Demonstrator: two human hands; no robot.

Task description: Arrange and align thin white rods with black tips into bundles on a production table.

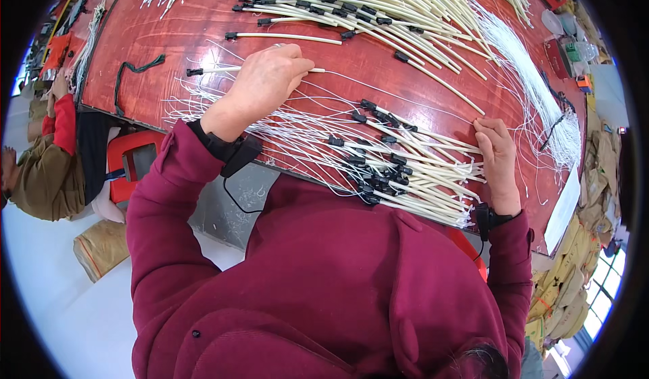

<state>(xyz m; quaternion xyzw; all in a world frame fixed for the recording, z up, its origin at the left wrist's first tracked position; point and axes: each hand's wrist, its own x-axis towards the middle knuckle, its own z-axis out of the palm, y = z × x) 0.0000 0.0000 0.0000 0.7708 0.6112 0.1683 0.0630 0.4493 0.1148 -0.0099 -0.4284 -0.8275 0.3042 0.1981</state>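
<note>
seen from above, head camera, leaning over a red wooden table filling the upper half of the frame. left hand sitting at centre-left of the frame, fingers curled, pinching a single cream tube with a black end cap, tube lying roughly level and pointing toward the left. right hand resting at the right of the frame, fingers together and pressing flat on the right ends of a loose bundle of cream tubes lying near the table's lower edge. black clips clustering at the middle of that bundle, thin white wires fanning out leftward from it, passing under the left hand. both wrists wearing black bands with a cable, maroon sleeves coming in from the lower edge. another big pile of cream tubes with black caps spreading across the top centre. skein of white strands trailing down the upper right side of the table. dark green cord lying at upper left on the table. another person's red sleeve and olive jacket showing at the far left edge. red stool standing below the table edge at left, brown sack lying on the floor at lower left.
</note>
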